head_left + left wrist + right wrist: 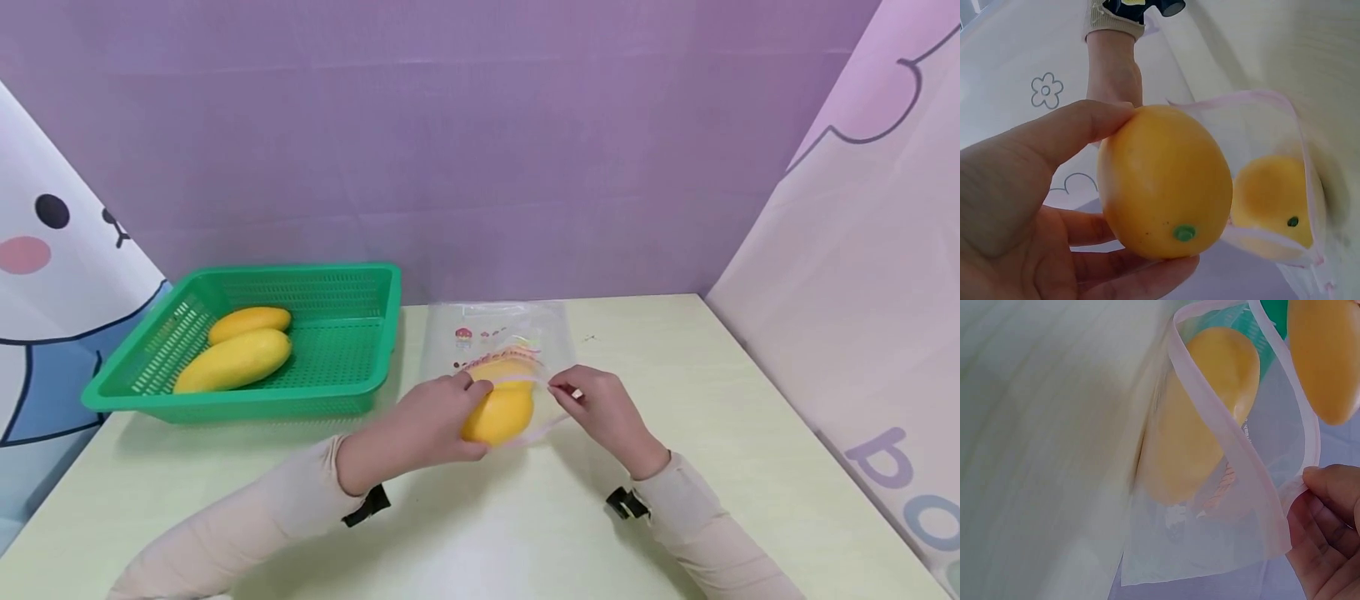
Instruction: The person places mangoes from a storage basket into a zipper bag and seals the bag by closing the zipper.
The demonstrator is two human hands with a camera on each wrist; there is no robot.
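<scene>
Two mangoes are at my hands, one in my grip and one already inside the bag (501, 350). My left hand (438, 421) curls round the mango (500, 414), thumb on top and fingers beneath, at the bag's open mouth. This fruit is smooth, deep yellow shading to orange, plump and oval, with a small green stem nub at the near end and a few faint specks on the skin. From the left wrist view it stands just in front of the opening, its far end against the pink rim. My right hand (603, 407) pinches the edge of the bag between thumb and fingertips (1329, 487) and lifts it, so the mouth gapes.

The bag is clear, thin plastic with a pale pink band along its lip and small red and pink printing on its face. It lies flat on the pale table (750, 433), its closed end pointing away from me. The second mango (1210, 412) lies inside, seen blurred through the film; it seems to lie against the lower wall, though the plastic makes that hard to judge.

To the left, a green basket (352, 283) sits on the table, well apart from my hands, with two longer yellow mangoes (240, 354) lying side by side in it and touching.
</scene>
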